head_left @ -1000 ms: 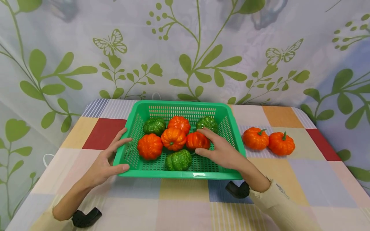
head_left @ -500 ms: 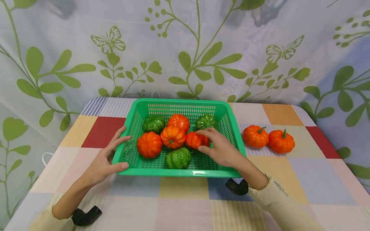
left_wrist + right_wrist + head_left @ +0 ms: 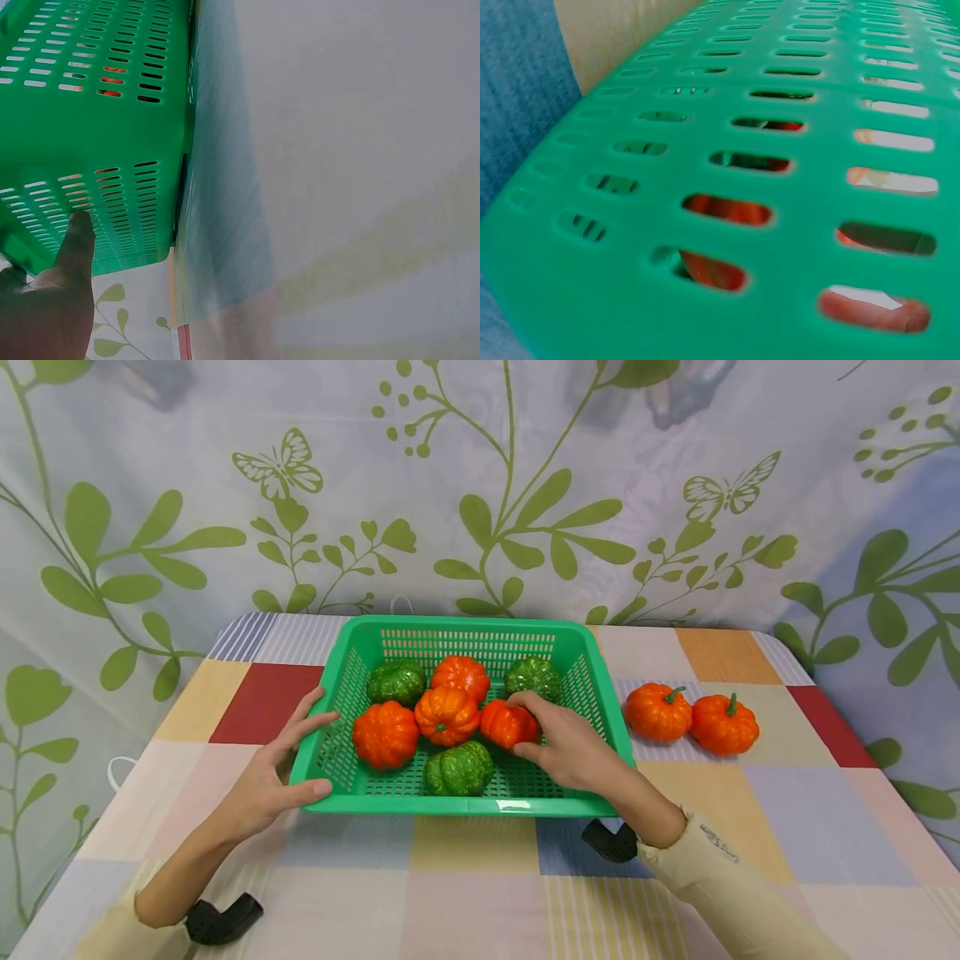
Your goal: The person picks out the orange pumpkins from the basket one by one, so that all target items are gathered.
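A green slotted plastic basket [image 3: 420, 806] sits on the table, holding several small orange and green pumpkins. My right hand [image 3: 566, 743] reaches over its near right side and grips a red-orange pumpkin [image 3: 507, 723], thumb in front and fingers behind. In the right wrist view the basket wall [image 3: 615, 292] hides most of that hand; red shows through its slots. My left hand [image 3: 262, 785] rests at the basket's left end, fingers extended over the rim and thumb on the front corner. The left wrist view has a straight finger [image 3: 76, 240] against the wall.
Inside the basket, a green pumpkin [image 3: 458, 768] lies in front and an orange one [image 3: 447, 715] touches the gripped one. Two orange pumpkins [image 3: 658, 712] sit on the checkered tablecloth [image 3: 480, 893] right of the basket. A leaf-patterned curtain [image 3: 420, 485] hangs behind the table.
My right thumb and fingers have closed in on the red-orange pumpkin, which has tilted slightly. My left hand keeps its place on the basket; the head view has shifted a little.
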Demonstrator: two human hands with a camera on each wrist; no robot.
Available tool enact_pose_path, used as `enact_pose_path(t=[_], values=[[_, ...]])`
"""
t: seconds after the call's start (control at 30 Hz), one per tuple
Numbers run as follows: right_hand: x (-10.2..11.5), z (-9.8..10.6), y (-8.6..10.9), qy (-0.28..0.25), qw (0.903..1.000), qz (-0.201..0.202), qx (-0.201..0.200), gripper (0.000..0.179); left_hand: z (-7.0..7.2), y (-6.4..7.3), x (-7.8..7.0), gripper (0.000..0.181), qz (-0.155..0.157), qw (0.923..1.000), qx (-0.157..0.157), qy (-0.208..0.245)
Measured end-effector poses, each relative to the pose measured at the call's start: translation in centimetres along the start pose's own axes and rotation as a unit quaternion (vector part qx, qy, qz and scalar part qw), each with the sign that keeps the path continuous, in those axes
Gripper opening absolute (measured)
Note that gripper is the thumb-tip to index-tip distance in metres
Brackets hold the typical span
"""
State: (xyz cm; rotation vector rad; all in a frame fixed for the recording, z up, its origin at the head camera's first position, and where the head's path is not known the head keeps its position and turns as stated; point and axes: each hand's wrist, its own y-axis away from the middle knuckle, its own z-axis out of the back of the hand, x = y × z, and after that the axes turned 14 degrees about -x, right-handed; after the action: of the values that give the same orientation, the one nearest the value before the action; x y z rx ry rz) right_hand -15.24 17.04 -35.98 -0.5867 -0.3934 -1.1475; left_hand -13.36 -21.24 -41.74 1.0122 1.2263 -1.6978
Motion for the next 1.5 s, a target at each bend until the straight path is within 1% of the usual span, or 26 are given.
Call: enact_pose_path(t=[0.1,0.3,0.4,0.53,0.8,1.1,1.33,1.5], values=[[-0.02,-0.16,-0.02,0.015,0.9998,0.009,-0.003,0.053,0.04,0.01,0.01,0.068,0.0,1.0,-0.001,0.001],[-0.11,-0.29,0.1,0.037,0.9979,0.045,-0.028,0.06,0.02,-0.04,0.04,0.068,0.001,1.0,0.0,0.008],[-0.17,-0.26,0.16,0.041,0.9974,0.051,-0.031,0.06,0.0,-0.02,0.08,0.069,0.001,1.0,0.0,0.007],[-0.23,-0.16,0.19,0.032,0.9982,0.041,-0.031,0.056,-0.02,0.04,0.11,0.069,0.002,1.0,0.0,0.003],[-0.31,0.07,0.12,0.001,0.9993,0.024,-0.031,0.055,-0.06,-0.01,-0.05,0.068,0.003,1.0,-0.003,0.0],[-0.31,0.33,0.14,-0.057,0.9972,-0.001,-0.049,0.053,-0.1,-0.04,-0.14,0.068,0.003,1.0,-0.004,-0.005],[-0.03,0.5,0.31,-0.059,0.9971,-0.026,-0.039,0.051,-0.11,-0.04,-0.09,0.068,0.003,1.0,-0.003,-0.003],[-0.12,0.43,0.43,-0.067,0.9966,-0.022,-0.043,0.05,-0.04,-0.04,-0.06,0.068,0.0,1.0,-0.004,-0.002]])
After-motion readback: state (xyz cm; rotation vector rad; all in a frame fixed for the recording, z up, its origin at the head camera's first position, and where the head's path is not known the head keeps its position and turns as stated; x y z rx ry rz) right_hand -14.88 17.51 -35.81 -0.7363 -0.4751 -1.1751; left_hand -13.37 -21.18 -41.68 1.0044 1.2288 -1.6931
